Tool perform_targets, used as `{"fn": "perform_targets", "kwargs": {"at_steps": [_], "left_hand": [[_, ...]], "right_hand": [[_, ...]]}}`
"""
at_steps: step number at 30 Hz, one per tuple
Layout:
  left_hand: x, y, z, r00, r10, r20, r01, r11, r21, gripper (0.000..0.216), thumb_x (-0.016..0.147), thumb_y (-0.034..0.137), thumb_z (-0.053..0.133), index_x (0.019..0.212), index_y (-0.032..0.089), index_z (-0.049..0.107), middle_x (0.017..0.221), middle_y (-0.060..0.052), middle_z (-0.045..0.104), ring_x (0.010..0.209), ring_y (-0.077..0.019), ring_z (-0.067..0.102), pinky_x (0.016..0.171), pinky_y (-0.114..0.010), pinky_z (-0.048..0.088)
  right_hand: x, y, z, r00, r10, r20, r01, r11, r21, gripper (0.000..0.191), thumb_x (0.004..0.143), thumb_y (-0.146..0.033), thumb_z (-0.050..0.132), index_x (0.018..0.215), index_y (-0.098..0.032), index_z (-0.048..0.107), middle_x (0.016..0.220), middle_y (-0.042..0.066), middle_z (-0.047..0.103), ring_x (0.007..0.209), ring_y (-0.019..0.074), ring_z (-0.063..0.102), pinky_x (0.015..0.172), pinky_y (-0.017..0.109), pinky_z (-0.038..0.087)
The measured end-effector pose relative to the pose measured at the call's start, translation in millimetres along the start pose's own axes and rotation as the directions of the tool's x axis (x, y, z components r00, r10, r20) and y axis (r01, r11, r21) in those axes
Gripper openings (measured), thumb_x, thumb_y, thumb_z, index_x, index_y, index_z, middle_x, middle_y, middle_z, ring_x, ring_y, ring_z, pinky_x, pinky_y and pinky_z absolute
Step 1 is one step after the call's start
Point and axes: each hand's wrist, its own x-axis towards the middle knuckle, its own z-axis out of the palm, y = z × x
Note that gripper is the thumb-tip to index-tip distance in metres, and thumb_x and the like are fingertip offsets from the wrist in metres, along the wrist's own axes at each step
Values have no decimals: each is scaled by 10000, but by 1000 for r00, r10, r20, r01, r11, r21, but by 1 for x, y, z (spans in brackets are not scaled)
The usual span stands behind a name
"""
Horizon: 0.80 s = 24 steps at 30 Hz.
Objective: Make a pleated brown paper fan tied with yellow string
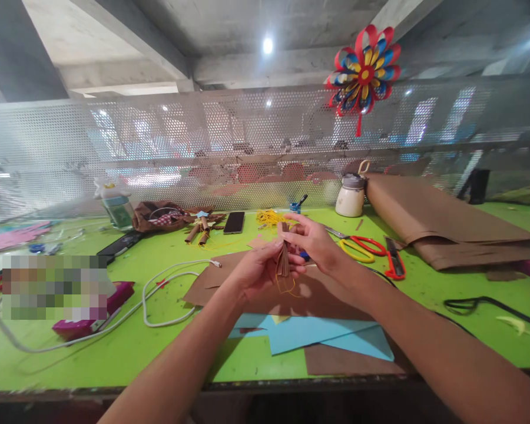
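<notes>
Above the green table, both hands hold a small folded bundle of brown paper (283, 259), its pleats fanning out at the lower end. My left hand (258, 265) grips it from the left, fingers curled around its middle. With fingers bent, my right hand (308, 238) pinches its upper part from the right. A thin yellow string (287, 290) dangles in a loop from the bundle's bottom. Beneath the hands lies a large brown paper sheet (251, 300), with light blue paper strips (300, 337) in front of it.
Yellow-and-red-handled scissors (362, 247) and an orange utility knife (395, 262) lie at the right, before a brown paper stack (450, 218). Behind stand a white bottle (350, 197), yellow string pile (270, 218) and phone (234, 223). A white cable (148, 300) winds across the left.
</notes>
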Motion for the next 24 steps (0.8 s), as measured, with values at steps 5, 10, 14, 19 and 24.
{"fn": "perform_targets", "kwargs": {"at_steps": [5,10,14,19,24], "left_hand": [[3,3,-2,978,121,-169,-126,992,-19,193,888,216,434,897,88,578,870,-151,676,782,-192,661,748,-335,522],[7,6,-9,903,288,-319,-316,948,-38,107,871,133,452,843,111,553,786,-84,671,749,-148,655,767,-315,526],[8,6,-14,882,348,-318,-388,919,-70,77,850,106,490,863,111,566,797,-55,669,738,-113,648,767,-263,520],[6,8,-15,889,359,-284,-383,923,-32,98,871,141,468,854,104,558,870,-116,683,830,-179,663,798,-330,516],[5,9,-21,898,268,-350,-282,959,11,88,873,178,479,866,124,548,943,-116,679,823,-185,672,685,-260,513]], "right_hand": [[4,10,1,990,49,-130,-45,998,33,406,691,-402,662,997,-158,554,616,-31,561,469,82,488,421,209,389],[0,16,6,997,66,-26,-67,997,-30,329,725,-460,628,768,-135,606,634,15,602,504,77,500,451,201,396],[-5,17,10,998,57,-36,-61,991,-116,362,730,-490,618,771,-130,628,632,13,587,518,81,500,468,207,406],[3,23,0,998,35,-58,-45,982,-185,377,741,-504,594,734,-128,601,617,13,556,523,93,509,467,216,417],[30,36,-44,991,-82,-109,-9,761,-648,334,834,-405,431,790,-114,589,666,70,616,543,133,559,504,267,458]]}}
